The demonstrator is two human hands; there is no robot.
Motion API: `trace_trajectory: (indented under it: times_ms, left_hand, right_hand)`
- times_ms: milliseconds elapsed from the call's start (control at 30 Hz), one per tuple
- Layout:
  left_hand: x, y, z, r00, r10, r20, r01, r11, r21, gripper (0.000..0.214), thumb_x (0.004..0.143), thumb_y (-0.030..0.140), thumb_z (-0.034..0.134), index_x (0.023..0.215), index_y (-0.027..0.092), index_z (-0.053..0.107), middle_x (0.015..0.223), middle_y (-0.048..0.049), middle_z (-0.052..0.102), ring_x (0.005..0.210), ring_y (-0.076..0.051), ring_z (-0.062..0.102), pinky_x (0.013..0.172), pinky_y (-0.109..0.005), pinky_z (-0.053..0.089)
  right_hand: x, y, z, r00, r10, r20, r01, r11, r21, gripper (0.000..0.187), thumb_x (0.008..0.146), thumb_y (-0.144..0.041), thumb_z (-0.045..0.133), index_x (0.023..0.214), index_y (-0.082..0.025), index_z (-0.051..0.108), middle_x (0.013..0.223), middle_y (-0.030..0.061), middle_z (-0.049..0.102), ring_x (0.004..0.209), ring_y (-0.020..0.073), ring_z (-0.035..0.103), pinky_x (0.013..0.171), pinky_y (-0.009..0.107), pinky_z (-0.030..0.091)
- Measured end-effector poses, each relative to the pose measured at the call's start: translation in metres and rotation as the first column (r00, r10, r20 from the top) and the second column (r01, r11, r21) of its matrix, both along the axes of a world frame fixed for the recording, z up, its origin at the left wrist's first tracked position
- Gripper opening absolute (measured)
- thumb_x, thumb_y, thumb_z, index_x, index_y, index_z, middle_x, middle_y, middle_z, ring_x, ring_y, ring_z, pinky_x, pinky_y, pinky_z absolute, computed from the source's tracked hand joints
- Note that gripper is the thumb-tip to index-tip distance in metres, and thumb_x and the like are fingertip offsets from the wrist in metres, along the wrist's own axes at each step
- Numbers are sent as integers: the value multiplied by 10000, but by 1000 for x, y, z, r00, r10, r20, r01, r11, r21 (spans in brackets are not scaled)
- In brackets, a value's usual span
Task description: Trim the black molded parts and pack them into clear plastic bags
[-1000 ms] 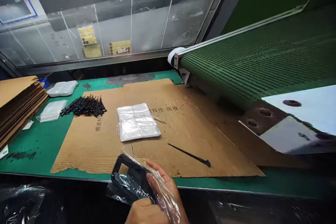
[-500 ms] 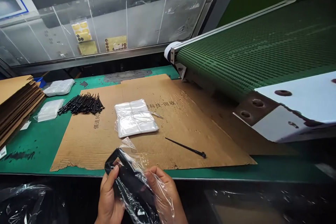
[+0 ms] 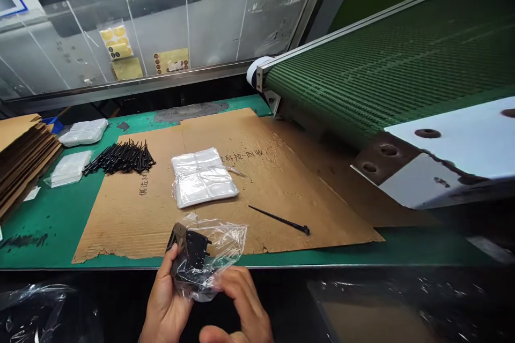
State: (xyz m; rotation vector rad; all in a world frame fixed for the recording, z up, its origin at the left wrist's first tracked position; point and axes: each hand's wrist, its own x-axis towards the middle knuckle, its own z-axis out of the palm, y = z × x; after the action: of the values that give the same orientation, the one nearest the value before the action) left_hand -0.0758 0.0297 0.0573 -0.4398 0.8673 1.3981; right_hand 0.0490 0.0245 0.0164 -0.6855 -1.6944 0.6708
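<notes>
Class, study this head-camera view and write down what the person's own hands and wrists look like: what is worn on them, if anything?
The left hand and the right hand are both bare: no gloves, and no ring or watch shows. No sleeve can be made out; the wrists run off the bottom edge of the view.

View: one head-worn camera, facing forward and down over the person's hands.
Near: left hand [image 3: 164, 295] and right hand [image 3: 241, 300] at 6 o'clock, closest to the lens.
Middle: cardboard sheet [image 3: 132, 214] on a green workbench [image 3: 52, 220], centre.
Far: conveyor belt [image 3: 382, 59] at 2 o'clock; glass panel [image 3: 225, 16] at 12 o'clock.
</notes>
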Motion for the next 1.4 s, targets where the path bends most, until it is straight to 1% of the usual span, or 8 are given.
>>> trace_trajectory:
  times_ms: [300,500,667,833,967,1133,1300,1400]
  left_hand:
    - [-3,-8,-19,919,205,-336,-168,976,137,175,800,67,545,871,157,677,803,-47,729,712,-159,666,627,-257,548]
    - [-14,-11,-21,729,360,-582,-301,932,201,288,690,198,698,970,218,634,797,-1,704,754,-158,663,657,-226,539]
    - [-12,-19,-16,552,217,-805,-5,966,257,308,602,241,774,857,214,603,732,23,667,639,-117,599,584,-163,480]
    - [2,-25,-11,671,173,-721,22,967,253,337,547,297,788,817,215,604,672,27,648,585,-132,583,560,-200,479]
    - [-6,-28,-8,837,-48,-546,105,992,73,292,574,248,747,824,203,603,614,15,648,530,-159,603,515,-240,479]
    - [-7,-28,-18,839,-416,-352,519,806,285,192,600,241,717,695,179,562,525,26,531,450,-86,487,442,-184,378]
    - [-11,-25,-40,834,-394,-385,489,852,188,183,603,220,749,714,170,612,578,13,599,511,-113,553,526,-212,445]
    - [-18,-21,-43,903,-252,-347,287,956,53,127,597,158,748,677,177,652,638,4,677,625,-168,637,669,-283,511]
  right_hand:
    - [0,-7,-9,986,168,-2,-168,980,-110,95,848,-132,476,788,-200,504,618,9,593,539,139,551,525,258,449]
    - [16,-17,-31,959,-163,-233,-88,610,-788,292,873,-397,502,680,-199,405,540,-47,499,342,63,416,339,167,328]
    - [24,-10,-26,992,-115,42,122,962,-243,693,716,-492,678,1280,-206,392,1191,170,548,1073,315,542,870,427,478]
    - [4,-6,-21,987,122,108,-94,969,-229,660,841,-452,539,1385,-188,273,1143,171,591,999,287,589,812,397,501]
    - [6,-1,-15,871,451,-195,-456,595,-661,459,817,-582,468,695,-163,612,499,-17,505,430,109,468,425,202,384]
    - [19,-3,3,773,237,-589,-617,66,-784,372,620,-461,743,612,-143,549,536,-61,440,473,51,395,470,150,324]
    - [31,2,0,750,117,-651,-657,243,-713,290,628,-384,751,736,-158,606,673,-7,558,645,124,529,649,236,432]
    - [40,1,-13,812,104,-575,-530,543,-651,422,710,-406,664,1060,-193,565,1057,103,588,998,241,538,871,384,416]
